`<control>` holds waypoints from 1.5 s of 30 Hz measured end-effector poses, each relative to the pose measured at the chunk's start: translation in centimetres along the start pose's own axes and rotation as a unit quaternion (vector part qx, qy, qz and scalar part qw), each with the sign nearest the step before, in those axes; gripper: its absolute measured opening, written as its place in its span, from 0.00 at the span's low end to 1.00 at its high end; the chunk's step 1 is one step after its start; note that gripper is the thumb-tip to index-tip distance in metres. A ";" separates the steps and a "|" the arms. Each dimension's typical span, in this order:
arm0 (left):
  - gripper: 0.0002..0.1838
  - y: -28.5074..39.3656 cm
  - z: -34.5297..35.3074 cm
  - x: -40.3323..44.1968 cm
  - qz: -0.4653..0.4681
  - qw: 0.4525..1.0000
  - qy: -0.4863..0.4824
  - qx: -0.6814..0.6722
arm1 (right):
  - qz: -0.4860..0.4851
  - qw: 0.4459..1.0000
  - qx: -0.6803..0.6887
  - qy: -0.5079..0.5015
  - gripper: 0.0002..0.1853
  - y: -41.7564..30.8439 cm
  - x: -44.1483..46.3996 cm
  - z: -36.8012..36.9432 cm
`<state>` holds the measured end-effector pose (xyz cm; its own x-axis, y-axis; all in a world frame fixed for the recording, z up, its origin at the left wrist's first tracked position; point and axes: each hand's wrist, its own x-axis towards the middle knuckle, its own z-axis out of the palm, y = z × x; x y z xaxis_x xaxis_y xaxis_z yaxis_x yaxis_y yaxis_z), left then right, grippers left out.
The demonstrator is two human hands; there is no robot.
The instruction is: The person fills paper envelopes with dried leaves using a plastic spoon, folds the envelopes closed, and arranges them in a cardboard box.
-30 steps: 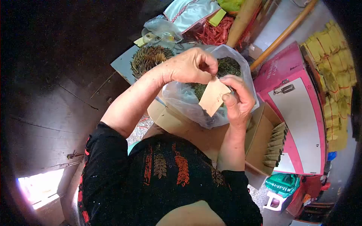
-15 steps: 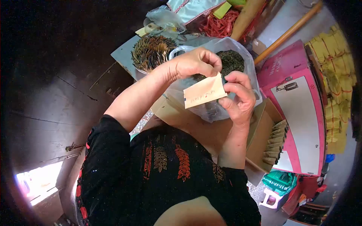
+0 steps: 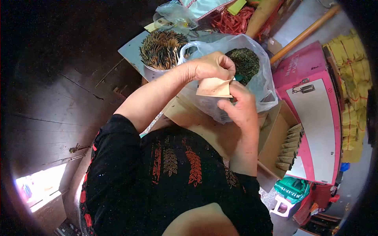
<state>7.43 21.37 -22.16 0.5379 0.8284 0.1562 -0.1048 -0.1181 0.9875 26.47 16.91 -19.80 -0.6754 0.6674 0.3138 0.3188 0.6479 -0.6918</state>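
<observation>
A small tan paper packet (image 3: 214,87) with faint writing is held up over the clear plastic bag (image 3: 267,92). Pinched between the thumb and fingers of my left hand (image 3: 214,66) is its upper right corner. My right hand (image 3: 242,103) is at the packet's right edge, fingers against it and partly hidden, thumb held lower and apart. Inside the bag lies a heap of dark green dried leaf bits (image 3: 245,63). Something green (image 3: 239,78) shows just behind my fingers; its shape is mostly hidden.
To the left, a round container holds many upright packets (image 3: 162,50). An open cardboard box (image 3: 269,147) below holds a row of filled packets (image 3: 290,147). A pink and white cabinet (image 3: 315,114), wooden pole (image 3: 305,33) and stacked yellow bundles (image 3: 348,86) stand at the right.
The packet has tipped, so its written face looks shorter. My right thumb has come off its lower edge, and my right fingers have moved down along its side. The view has shifted slightly.
</observation>
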 end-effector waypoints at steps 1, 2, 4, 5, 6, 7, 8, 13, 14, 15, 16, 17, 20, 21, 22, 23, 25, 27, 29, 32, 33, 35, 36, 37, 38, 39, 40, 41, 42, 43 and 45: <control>0.05 -0.2 -0.1 0.1 0.001 1.000 0.006 0.020 | 0.011 0.999 -0.034 0.020 0.15 0.3 -0.1 0.5; 0.05 -0.6 -0.1 0.2 0.001 1.000 0.005 0.020 | 0.023 0.997 -0.068 0.039 0.15 0.6 -0.2 0.9; 0.07 -1.2 -0.3 0.5 0.012 1.000 0.011 0.022 | 0.017 0.997 -0.034 0.073 0.14 0.9 -0.4 0.8; 0.07 -1.0 -0.1 0.2 0.013 1.000 0.010 0.023 | 0.012 0.994 0.001 0.106 0.13 1.1 -0.6 0.8; 0.12 -0.8 0.3 -0.2 0.036 0.998 0.038 0.020 | 0.013 0.994 0.000 0.108 0.13 1.5 -0.9 0.8; 0.18 -0.7 0.3 -0.5 0.059 0.996 0.066 0.017 | 0.024 0.987 0.040 0.154 0.12 2.0 -1.2 0.7; 0.31 -0.4 0.1 -0.8 0.098 0.986 0.065 0.122 | 0.034 0.976 0.078 0.201 0.11 2.5 -1.4 0.7; 0.34 1.0 1.5 -2.6 0.010 0.956 0.008 0.292 | 0.017 0.963 0.146 0.226 0.13 3.2 -1.6 0.9; 0.28 0.6 1.4 -2.6 0.036 0.957 0.031 0.285 | 0.018 0.967 0.134 0.218 0.11 3.0 -1.5 0.9; 0.23 0.2 1.4 -2.6 0.063 0.957 0.052 0.278 | 0.019 0.970 0.121 0.210 0.10 2.9 -1.4 0.9; 0.23 -0.1 1.3 -2.6 0.062 0.957 0.052 0.279 | 0.019 0.970 0.121 0.211 0.10 2.9 -1.4 0.7; 0.22 -0.3 1.2 -2.5 0.089 0.947 0.058 0.303 | 0.043 0.978 0.117 0.168 0.11 3.0 -1.6 0.4; 0.23 -0.3 1.3 -2.4 0.111 0.932 0.055 0.340 | 0.094 0.987 0.093 0.094 0.15 1.9 -1.4 -0.3; 0.26 -0.2 1.4 -2.4 0.106 0.928 0.047 0.353 | 0.120 0.988 0.074 0.062 0.19 1.5 -1.3 -0.5; 0.26 -0.2 1.5 -2.4 0.106 0.929 0.046 0.353 | 0.120 0.988 0.074 0.062 0.19 1.8 -1.4 -0.5; 0.26 -0.2 1.7 -2.4 0.113 0.924 0.055 0.361 | 0.103 0.993 0.046 0.042 0.20 2.3 -1.5 -0.6; 0.26 -0.4 2.1 -2.6 0.119 0.919 0.063 0.370 | 0.085 0.996 0.018 0.022 0.21 2.8 -1.5 -0.9; 0.26 -0.8 2.4 -2.7 0.151 0.910 0.091 0.376 | 0.041 0.998 0.050 -0.004 0.24 3.0 -1.3 -1.1; 0.28 -0.8 2.5 -3.0 0.140 0.905 0.090 0.392 | 0.049 0.995 0.087 -0.001 0.25 2.0 -0.7 -0.8; 0.31 -0.9 2.6 -3.4 0.100 0.930 0.087 0.341 | 0.031 0.997 0.076 0.005 0.26 1.7 -0.1 -0.6; 0.33 -0.9 2.6 -3.7 0.066 0.956 0.091 0.272 | 0.006 1.000 0.030 0.000 0.26 1.8 0.1 -0.8; 0.37 -1.0 2.1 -4.1 0.036 0.974 0.087 0.208 | 0.055 0.995 0.077 -0.021 0.24 2.5 0.1 -1.0; 0.37 -1.4 1.7 -4.3 0.039 0.973 0.091 0.209 | 0.007 0.999 0.042 -0.015 0.23 2.7 0.3 -1.1; 0.37 -1.7 1.4 -4.5 0.042 0.972 0.098 0.210 | -0.040 0.999 0.008 -0.012 0.22 2.8 0.4 -1.1; 0.35 -1.0 1.6 -4.6 0.019 0.970 0.106 0.219 | -0.039 0.999 0.009 -0.012 0.22 2.9 0.5 -1.0; 0.35 -1.1 1.5 -4.6 0.018 0.970 0.105 0.219 | -0.050 0.999 -0.003 -0.018 0.21 2.9 0.6 -0.9; 0.34 -1.5 1.4 -4.5 0.009 0.969 0.103 0.224 | -0.060 0.998 -0.016 -0.023 0.21 3.0 0.6 -0.8; 0.33 -1.6 1.4 -4.4 0.001 0.968 0.100 0.228 | -0.059 0.998 -0.015 -0.022 0.21 3.0 0.6 -0.7; 0.33 -1.6 1.5 -4.4 0.001 0.968 0.098 0.229 | -0.063 0.997 -0.049 -0.023 0.20 3.0 0.7 -0.6; 0.33 -1.6 1.8 -4.4 0.007 0.956 0.125 0.266 | -0.066 0.994 -0.083 -0.024 0.20 3.0 0.7 -0.5; 0.32 -1.8 2.1 -4.2 0.015 0.942 0.146 0.303 | -0.067 0.994 -0.083 -0.008 0.18 2.8 1.0 -0.1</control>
<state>7.09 16.97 -24.52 0.2800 0.9244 0.2589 0.4271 -0.3614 0.8288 26.80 19.42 -21.34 -0.7298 0.5653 0.3845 0.3290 0.7834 -0.5273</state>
